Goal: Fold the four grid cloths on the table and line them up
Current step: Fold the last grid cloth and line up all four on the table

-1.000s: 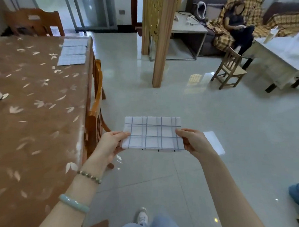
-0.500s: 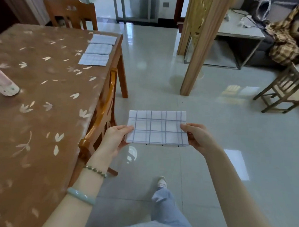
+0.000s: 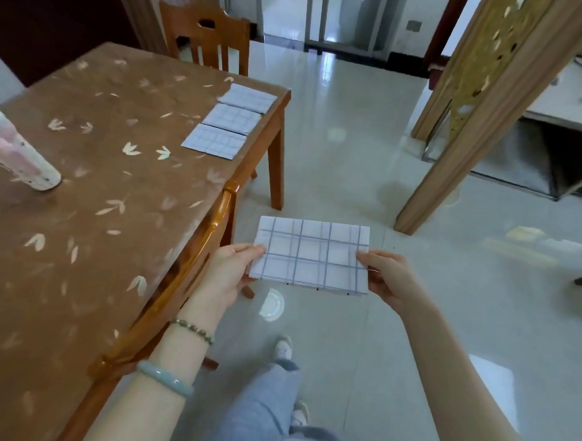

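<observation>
she holds a folded grid cloth (image 3: pixel 311 254) flat out over the floor, just off the tabletop (image 3: pixel 84 191) edge. the left hand (image 3: pixel 229 272) pinches its left end, thumb on top; the right hand (image 3: pixel 389 278) pinches the right end the same way. three folded cloths (image 3: pixel 232 119) lie in a touching row near the tabletop's far corner. a pink-and-white bottle (image 3: pixel 19 151) lies on the left.
</observation>
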The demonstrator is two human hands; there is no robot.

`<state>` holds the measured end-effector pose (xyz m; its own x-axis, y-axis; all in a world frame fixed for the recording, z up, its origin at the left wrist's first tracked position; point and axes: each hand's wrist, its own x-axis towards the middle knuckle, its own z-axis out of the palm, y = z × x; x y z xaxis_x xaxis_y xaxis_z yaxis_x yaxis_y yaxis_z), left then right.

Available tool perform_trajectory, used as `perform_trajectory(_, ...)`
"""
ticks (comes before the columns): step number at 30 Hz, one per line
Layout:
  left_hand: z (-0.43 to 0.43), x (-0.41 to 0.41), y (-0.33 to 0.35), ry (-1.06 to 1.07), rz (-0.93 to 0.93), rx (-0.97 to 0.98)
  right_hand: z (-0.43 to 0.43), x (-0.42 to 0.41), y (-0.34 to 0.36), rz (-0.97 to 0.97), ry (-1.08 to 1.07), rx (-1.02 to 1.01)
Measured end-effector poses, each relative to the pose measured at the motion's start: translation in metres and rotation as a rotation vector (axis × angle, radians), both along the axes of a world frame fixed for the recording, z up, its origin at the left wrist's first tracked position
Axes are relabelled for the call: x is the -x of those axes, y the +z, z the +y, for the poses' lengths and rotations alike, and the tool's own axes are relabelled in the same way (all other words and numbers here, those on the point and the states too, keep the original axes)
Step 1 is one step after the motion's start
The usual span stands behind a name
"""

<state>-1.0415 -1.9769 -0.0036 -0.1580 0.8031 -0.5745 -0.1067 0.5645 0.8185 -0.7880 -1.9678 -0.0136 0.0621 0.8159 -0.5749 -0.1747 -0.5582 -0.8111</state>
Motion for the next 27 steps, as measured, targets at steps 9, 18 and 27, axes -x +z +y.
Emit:
perform_trajectory(9,0.155,-0.006,-0.015,0.082,0.010,-0.059,0.165,-0.003,-0.011,0.010,0.031,-0.003)
perform_trajectory(18,0.300,0.011,-0.006,0.149,0.011,-0.068,0.319,0.013,0.006,0.018,0.063,-0.010)
perform_trajectory(27,0.400,0.023,-0.012,0.286,-0.030,-0.018,0.453,0.034,-0.007,-0.005,0.217,0.043)
